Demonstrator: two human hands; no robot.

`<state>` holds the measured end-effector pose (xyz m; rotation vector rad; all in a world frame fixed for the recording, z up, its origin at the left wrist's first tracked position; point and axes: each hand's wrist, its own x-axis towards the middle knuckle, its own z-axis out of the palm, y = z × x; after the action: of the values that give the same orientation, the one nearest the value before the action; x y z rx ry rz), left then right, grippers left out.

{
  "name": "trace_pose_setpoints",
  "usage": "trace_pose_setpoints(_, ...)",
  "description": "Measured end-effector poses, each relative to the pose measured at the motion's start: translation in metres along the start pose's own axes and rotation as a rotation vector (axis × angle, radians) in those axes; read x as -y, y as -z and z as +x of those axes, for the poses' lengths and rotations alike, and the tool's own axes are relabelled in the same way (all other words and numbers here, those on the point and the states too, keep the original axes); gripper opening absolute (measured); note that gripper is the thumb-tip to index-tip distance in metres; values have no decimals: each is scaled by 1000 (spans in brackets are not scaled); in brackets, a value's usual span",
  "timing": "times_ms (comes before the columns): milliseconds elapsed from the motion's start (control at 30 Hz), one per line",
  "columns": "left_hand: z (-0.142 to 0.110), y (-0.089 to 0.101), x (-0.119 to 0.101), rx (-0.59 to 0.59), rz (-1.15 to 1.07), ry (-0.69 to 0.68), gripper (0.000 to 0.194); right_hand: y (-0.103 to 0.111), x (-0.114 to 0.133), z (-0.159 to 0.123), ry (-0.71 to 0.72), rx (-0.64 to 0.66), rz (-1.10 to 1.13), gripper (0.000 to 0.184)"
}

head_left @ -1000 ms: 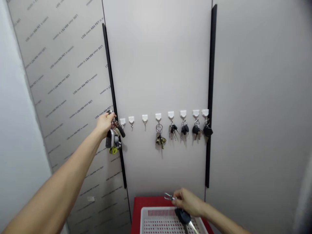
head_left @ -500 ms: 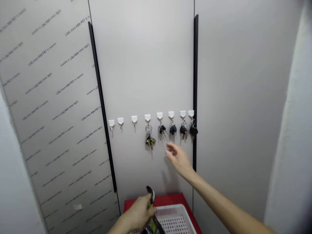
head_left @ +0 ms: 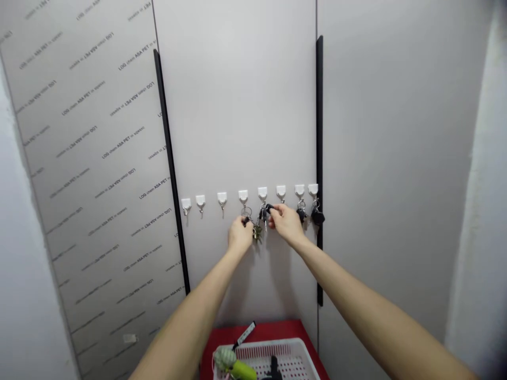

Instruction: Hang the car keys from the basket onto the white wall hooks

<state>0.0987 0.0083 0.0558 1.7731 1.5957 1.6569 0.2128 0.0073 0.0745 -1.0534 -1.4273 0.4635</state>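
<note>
A row of white adhesive hooks (head_left: 243, 196) runs across the pale panel. My left hand (head_left: 240, 235) is at the fourth hook from the left, its fingers closed on the dark part of a bunch of brass-coloured keys (head_left: 257, 233) hanging there from a ring. My right hand (head_left: 288, 224) pinches a black-headed key (head_left: 270, 208) near the fifth hook, where other black-headed keys (head_left: 262, 215) hang. It covers the space below the sixth hook (head_left: 281, 190). Black-headed keys (head_left: 317, 216) also hang at the two right-hand hooks, partly behind my right hand at one of them.
Below, a white plastic basket (head_left: 303, 345) stands on a red surface (head_left: 289, 328). It holds a green item (head_left: 243, 370), a pale green knobbly item (head_left: 225, 358), a strap (head_left: 245, 334) and a black object (head_left: 274, 368). Long black handles (head_left: 320, 132) flank the panel.
My left hand has let go of the things at the basket and risen to the hanging keys. My right hand has moved up and pinched a black-headed key. The view has shifted slightly.
</note>
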Motion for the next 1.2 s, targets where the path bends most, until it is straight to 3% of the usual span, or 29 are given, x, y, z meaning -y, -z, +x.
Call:
trace_pose_setpoints(133, 23, 22, -20, 1, -166, -24, 12, 4, 25, 14, 57, -27, 5, 14)
trace_pose_setpoints(233, 36, 42, -43, 21, -281, 16, 11, -1, 46, 22, 87, 58, -71, 13)
trace_pose_setpoints(367, 25, 57, -56, 319, -291, 21, 9, -5, 54, 12, 192, 235, -184, 12)
trace_pose_setpoints(467, -7, 55, -37, 519, -225, 47, 8, -4, 33, -15, 196, 365, -240, 15)
trace_pose_setpoints(600, -65, 35, 17, 818, -78, 102, 13, -5, -22, -71, 111, 648, -370, 21)
trace_pose_setpoints(700, -98, 21, 49, 967, 173, 109, 16, -6, -60, -105, 39, 791, -463, 23)
trace_pose_setpoints(767, -103, 15, 54, 1015, 311, 83, 18, 2, -70, -110, 29, 818, -464, 24)
trace_pose_setpoints(833, -94, 10, 45, 955, 336, 44, 23, 17, -66, -96, 75, 647, -447, 24)
trace_pose_setpoints(933, -63, -3, 14, 706, 210, -3, 40, 48, -47, -55, 163, 76, -458, 29)
trace_pose_setpoints(1000, -40, -19, -9, 524, 99, 23, 47, 64, -37, -27, 162, -183, -492, 33)
trace_pose_setpoints(1100, -18, -52, -36, 317, -22, 94, 51, 71, -34, -2, 98, -277, -566, 40)
trace_pose_setpoints(1200, -9, -78, -50, 244, -42, 105, 36, 68, -38, 5, 33, -273, -563, 36)
